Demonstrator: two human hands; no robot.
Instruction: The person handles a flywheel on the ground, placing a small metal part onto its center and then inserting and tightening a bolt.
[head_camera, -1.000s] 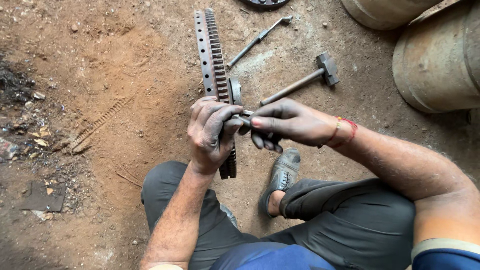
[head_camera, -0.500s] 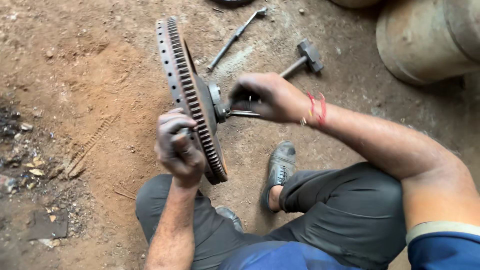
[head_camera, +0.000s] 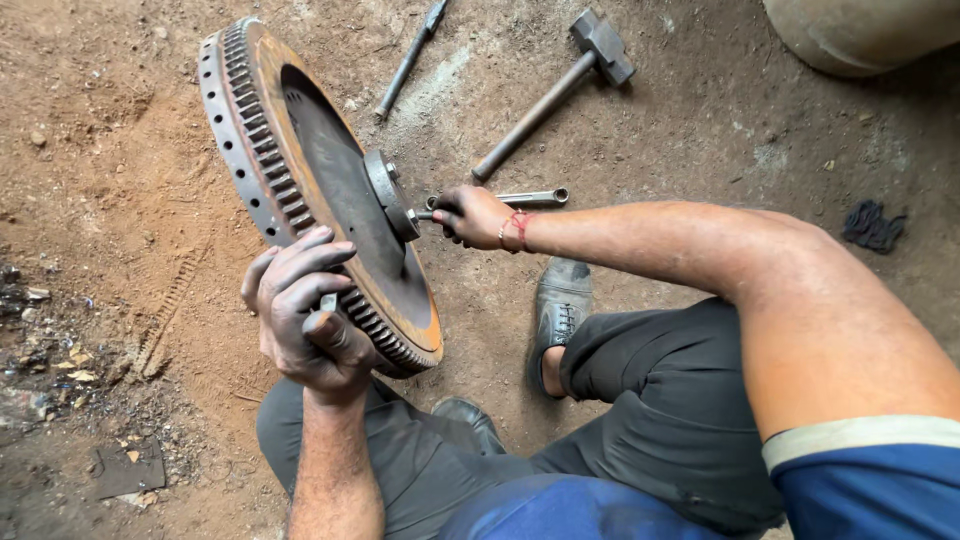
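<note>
Rusty toothed flywheel (head_camera: 300, 190), a heavy round steel disc with a ring of gear teeth, is seen stood on edge and tilted on the dirt floor (head_camera: 120, 150) of a workshop, its lower rim clamped by the left hand (head_camera: 305, 325), whose grease-blackened fingers are wrapped over the teeth. At the hub (head_camera: 390, 195) in the middle of the disc, the right hand (head_camera: 470, 215), marked by a red thread at the wrist, is closed round a slim steel ring spanner (head_camera: 530, 198) whose near end is set against the hub; the exact seat of the tool on the fastener is hidden by the fingers.

Just beyond the spanner, a steel-handled sledgehammer (head_camera: 560, 95) is laid on the ground, and a long thin metal bar (head_camera: 410, 55) is left beside it. A worn black leather shoe (head_camera: 560, 305) and dark trousers (head_camera: 640, 400) are shown below the arm, with part of a large pale drum (head_camera: 860, 35) at the top right corner.

A slip is judged the main risk: the disc is held up by one hand alone, so a hard pull on the spanner could tip it toward the foot nearby, or the tool could be thrown off the hub and the knuckles driven into the teeth.
</note>
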